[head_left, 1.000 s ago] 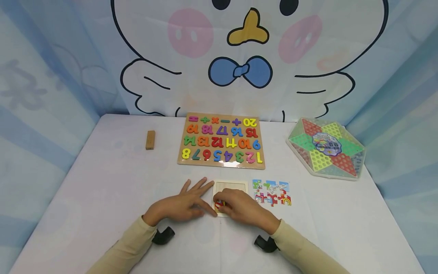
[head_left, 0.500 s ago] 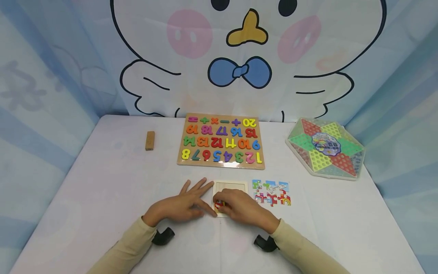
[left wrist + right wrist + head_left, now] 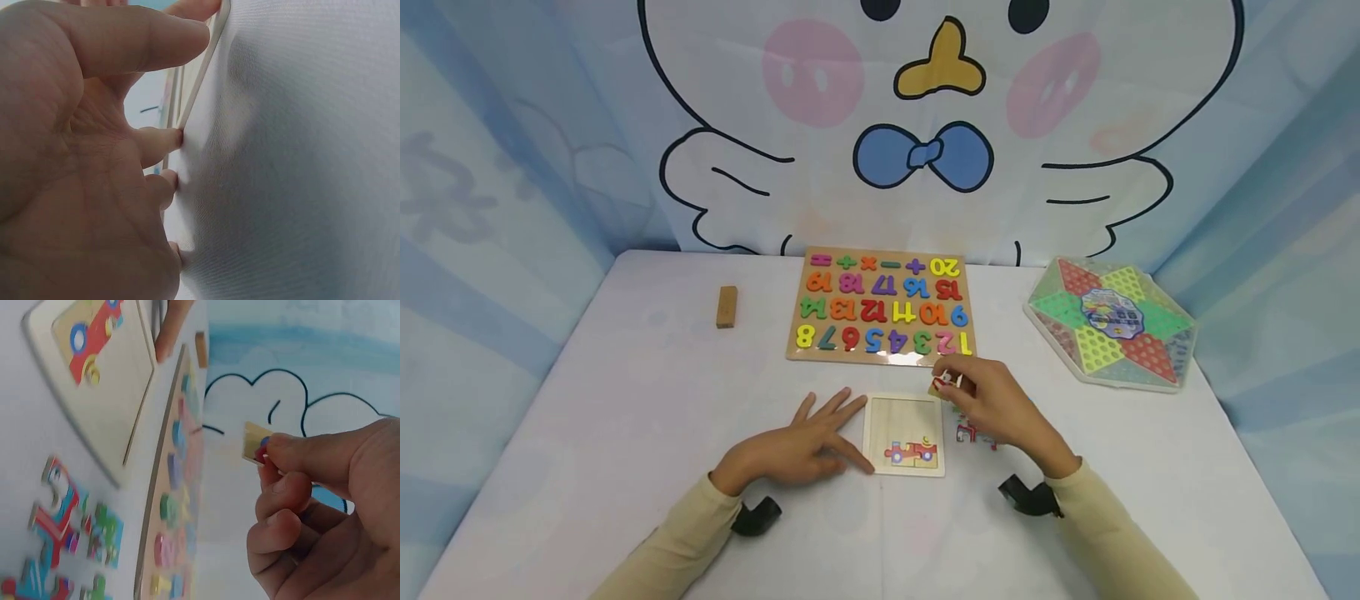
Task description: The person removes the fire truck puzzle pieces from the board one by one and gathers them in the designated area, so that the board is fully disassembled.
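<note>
My right hand pinches a small jigsaw piece between thumb and fingers, lifted just beyond the upper right corner of a shallow wooden puzzle tray. Inside that tray, joined pieces with a red vehicle picture lie along its lower right side. My left hand has its fingers spread, thumb and index tips at the tray's left edge; the left wrist view shows these fingertips against the rim. Several loose pieces lie right of the tray, partly hidden under my right hand in the head view.
Beyond the tray lies a number board with colourful raised numerals. A hexagonal game box stands at the back right, and a small wooden block at the back left. A printed curtain hangs behind the table.
My right hand has moved up and right from the tray's lower left corner, with a piece in its fingers. The joined pieces in the tray now show. My left hand stays put.
</note>
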Demonstrator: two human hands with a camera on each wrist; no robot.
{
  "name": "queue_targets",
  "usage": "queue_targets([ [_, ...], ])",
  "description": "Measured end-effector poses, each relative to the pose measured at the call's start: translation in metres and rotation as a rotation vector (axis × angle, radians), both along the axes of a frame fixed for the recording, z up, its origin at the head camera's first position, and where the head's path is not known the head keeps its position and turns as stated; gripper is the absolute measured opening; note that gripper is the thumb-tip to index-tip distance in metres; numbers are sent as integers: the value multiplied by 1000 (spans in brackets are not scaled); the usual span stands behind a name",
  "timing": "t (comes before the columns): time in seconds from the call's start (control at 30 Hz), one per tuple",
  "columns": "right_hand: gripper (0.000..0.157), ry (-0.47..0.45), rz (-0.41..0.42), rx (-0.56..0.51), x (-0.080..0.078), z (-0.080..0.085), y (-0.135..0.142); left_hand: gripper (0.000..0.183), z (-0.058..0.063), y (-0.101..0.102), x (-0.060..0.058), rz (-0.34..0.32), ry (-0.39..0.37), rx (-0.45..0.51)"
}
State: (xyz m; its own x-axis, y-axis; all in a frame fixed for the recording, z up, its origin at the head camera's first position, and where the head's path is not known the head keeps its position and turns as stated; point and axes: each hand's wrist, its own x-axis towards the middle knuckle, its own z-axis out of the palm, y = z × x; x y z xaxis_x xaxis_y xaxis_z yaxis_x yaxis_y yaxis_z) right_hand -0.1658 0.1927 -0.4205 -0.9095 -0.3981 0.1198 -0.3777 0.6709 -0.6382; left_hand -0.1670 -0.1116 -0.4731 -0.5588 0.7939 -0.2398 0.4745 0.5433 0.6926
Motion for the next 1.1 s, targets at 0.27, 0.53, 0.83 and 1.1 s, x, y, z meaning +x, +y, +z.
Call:
queue_targets([
  [0.27,11,-127,66,72,9,-10,26,35,-3,0,0,4,2,6],
  [0.53,14,-196,156,108,27,-25,43,34,-2,-1,0,-6,9,16],
  [0.83,18,-155,121,133,43,-39,42,34,-1,-3,-2,-15,13,32],
  [1.1,21,-31,70,222,50,-44,39,34,0,-2,-2,-18,5,37],
])
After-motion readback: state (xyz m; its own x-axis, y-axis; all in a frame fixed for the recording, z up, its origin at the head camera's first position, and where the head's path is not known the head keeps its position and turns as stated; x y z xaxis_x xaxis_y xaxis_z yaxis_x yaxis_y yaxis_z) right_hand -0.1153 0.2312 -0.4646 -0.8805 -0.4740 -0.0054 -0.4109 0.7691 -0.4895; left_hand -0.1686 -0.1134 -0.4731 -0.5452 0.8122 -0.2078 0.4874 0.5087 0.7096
